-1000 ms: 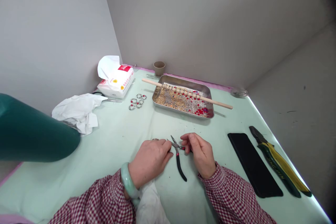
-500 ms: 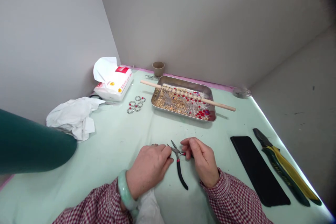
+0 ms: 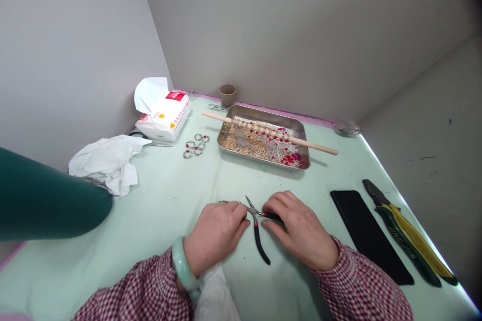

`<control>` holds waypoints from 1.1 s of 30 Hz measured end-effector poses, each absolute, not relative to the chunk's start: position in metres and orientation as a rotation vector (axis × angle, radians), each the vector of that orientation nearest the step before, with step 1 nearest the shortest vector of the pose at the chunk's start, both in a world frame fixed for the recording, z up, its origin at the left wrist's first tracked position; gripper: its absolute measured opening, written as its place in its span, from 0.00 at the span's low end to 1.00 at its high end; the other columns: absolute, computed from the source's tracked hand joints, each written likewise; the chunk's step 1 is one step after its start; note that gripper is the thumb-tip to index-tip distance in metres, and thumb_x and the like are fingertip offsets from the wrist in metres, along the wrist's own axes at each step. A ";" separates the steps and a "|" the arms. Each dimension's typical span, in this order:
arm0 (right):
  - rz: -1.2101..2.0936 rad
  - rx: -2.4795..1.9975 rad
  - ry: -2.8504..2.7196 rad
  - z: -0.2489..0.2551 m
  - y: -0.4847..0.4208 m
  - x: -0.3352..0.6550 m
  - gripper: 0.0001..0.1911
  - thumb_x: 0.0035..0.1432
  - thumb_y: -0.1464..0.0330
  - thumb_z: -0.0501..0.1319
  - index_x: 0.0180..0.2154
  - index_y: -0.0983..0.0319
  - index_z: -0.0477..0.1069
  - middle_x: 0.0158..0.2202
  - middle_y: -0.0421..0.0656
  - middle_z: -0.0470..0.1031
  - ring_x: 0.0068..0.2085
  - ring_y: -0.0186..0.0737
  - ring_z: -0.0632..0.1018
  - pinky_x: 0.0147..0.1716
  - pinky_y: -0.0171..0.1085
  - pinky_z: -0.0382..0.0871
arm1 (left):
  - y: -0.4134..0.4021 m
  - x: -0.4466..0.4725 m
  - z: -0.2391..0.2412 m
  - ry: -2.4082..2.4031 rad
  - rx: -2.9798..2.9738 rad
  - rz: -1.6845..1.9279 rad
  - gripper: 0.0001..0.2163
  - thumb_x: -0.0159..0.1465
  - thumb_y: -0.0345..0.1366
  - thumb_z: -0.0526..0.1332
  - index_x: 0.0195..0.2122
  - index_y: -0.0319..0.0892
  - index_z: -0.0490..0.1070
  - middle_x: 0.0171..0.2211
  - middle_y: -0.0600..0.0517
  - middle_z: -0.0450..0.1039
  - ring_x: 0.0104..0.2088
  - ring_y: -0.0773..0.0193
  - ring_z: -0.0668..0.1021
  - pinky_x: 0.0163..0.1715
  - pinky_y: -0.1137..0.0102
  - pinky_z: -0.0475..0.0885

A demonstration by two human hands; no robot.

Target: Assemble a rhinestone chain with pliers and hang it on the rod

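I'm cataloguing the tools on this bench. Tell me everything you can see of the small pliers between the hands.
The small pliers are slim, with pointed silver metal jaws, a red band at the joint and black handles. They lie on the pale green table, jaws pointing away. One handle lies free; the right hand closes on the other. The left hand is beside the joint.

Between the left hand (image 3: pixel 216 230) and the right hand (image 3: pixel 299 233), the pliers (image 3: pixel 257 228) show bright bare metal at the nose and smooth, faintly glossy black plastic on the handles. The surface (image 3: pixel 165 195) under both hands looks like matt, pale green cloth. Beyond the hands, the tray (image 3: pixel 263 111) is polished metal and the rod (image 3: pixel 320 147) across it is bare, matt wood. The bangle (image 3: pixel 181 263) on the left wrist is glossy and stone-like, and the sleeve (image 3: pixel 361 291) is woven checked cloth. Right of the right hand lies a matt black mat (image 3: pixel 371 235).
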State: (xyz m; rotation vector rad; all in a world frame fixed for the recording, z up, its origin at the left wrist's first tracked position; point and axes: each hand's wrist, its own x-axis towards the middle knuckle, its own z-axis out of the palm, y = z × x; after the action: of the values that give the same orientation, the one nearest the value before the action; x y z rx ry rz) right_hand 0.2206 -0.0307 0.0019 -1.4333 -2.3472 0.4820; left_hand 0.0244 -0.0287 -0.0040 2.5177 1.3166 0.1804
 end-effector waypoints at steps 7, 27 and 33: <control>0.280 -1.531 -2.228 -0.013 -0.028 0.216 0.04 0.58 0.72 0.54 0.31 0.61 0.66 0.30 0.45 0.68 0.35 0.43 0.69 0.35 0.41 0.63 | -0.026 0.024 -0.003 1.332 2.427 0.384 0.08 0.65 0.36 0.51 0.33 0.41 0.67 0.33 0.50 0.68 0.35 0.61 0.70 0.35 0.67 0.66; 1.063 -1.264 -1.634 -0.015 -0.045 0.192 0.11 0.64 0.66 0.48 0.46 0.59 0.63 0.43 0.45 0.70 0.45 0.40 0.71 0.46 0.38 0.65 | -0.027 0.033 -0.004 1.154 1.875 0.734 0.11 0.64 0.38 0.54 0.27 0.39 0.65 0.24 0.55 0.64 0.25 0.70 0.66 0.26 0.74 0.61; 1.261 -1.161 -1.523 -0.012 -0.046 0.191 0.13 0.63 0.63 0.50 0.46 0.60 0.64 0.44 0.45 0.71 0.46 0.40 0.71 0.48 0.39 0.65 | -0.028 0.034 0.002 0.874 1.947 0.745 0.12 0.68 0.34 0.47 0.35 0.39 0.69 0.33 0.50 0.70 0.35 0.67 0.71 0.38 0.72 0.67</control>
State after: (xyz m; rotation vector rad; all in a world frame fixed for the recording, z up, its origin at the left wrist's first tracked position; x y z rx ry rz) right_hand 0.1912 -0.0461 -0.0116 -1.1615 -1.5235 1.2608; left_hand 0.0342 -0.0284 0.0024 1.9475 0.8739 0.7447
